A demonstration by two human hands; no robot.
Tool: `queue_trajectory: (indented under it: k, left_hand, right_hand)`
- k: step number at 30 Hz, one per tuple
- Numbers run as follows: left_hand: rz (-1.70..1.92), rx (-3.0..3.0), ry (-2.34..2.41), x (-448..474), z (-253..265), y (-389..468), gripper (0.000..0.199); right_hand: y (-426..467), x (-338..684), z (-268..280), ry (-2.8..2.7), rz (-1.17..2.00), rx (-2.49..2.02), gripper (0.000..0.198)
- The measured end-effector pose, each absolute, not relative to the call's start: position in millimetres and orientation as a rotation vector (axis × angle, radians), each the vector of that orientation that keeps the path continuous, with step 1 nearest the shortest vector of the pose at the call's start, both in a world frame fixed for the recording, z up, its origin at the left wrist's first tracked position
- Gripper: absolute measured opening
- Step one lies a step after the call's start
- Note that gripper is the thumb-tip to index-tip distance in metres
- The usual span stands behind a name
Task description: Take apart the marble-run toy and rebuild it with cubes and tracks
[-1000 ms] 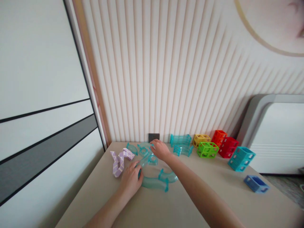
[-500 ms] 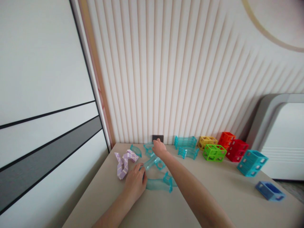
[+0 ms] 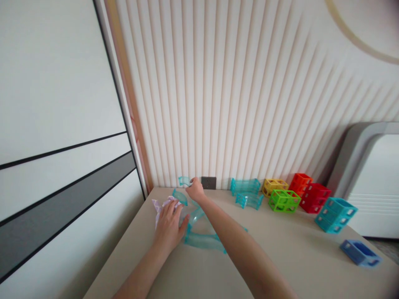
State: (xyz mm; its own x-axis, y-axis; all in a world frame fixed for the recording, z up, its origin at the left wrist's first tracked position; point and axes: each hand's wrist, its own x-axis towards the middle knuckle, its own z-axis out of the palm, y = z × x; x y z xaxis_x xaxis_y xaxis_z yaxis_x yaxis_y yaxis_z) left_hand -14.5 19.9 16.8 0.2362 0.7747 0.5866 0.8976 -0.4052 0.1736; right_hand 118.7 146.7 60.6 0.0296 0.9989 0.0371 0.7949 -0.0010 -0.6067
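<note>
On my feed, the right hand (image 3: 195, 189) had moved left of the dark wall socket (image 3: 208, 182), which it had partly covered half a second before. Its fingers were clamped on the right end of a small clear-teal piece (image 3: 184, 180), and that piece now showed against the ribbed wall (image 3: 174, 104), above the line of the table's back edge. The rest of it stuck out to the left of the fingertips.

I also saw that the left hand (image 3: 168, 224) had left the near teal pieces and come across to the lavender segmented toy (image 3: 156, 205). Its fingers were apart, laid over the toy's right part, with the thumb spread toward the teal pieces; I couldn't tell whether they pressed on it. The toy's left end stuck out past the fingers on the table (image 3: 199, 276). Just beyond those fingertips lay a curved teal piece (image 3: 180, 197).

A long teal piece (image 3: 202, 241), bared at its left end by the move, lay to the right of the left thumb, and a slanted teal tube (image 3: 196, 216) lay between the two hands, slightly blurred. To the right, the teal pair (image 3: 245, 187) near the wall and the coloured frame blocks (image 3: 284, 201) stood in the same arrangement as before.
</note>
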Motion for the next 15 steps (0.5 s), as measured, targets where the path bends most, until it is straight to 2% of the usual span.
queue_trajectory:
  k: [5, 15]
  left_hand:
    - [-0.774, -2.228, -1.69, -23, 9, 24, 0.05]
    - [-0.675, -2.29, -1.725, -9, 1, 16, 0.048]
  right_hand:
    - [151, 91, 53, -1.816, 0.664, -1.904, 0.04]
    - [155, 78, 50, -1.946, 0.596, -1.979, 0.047]
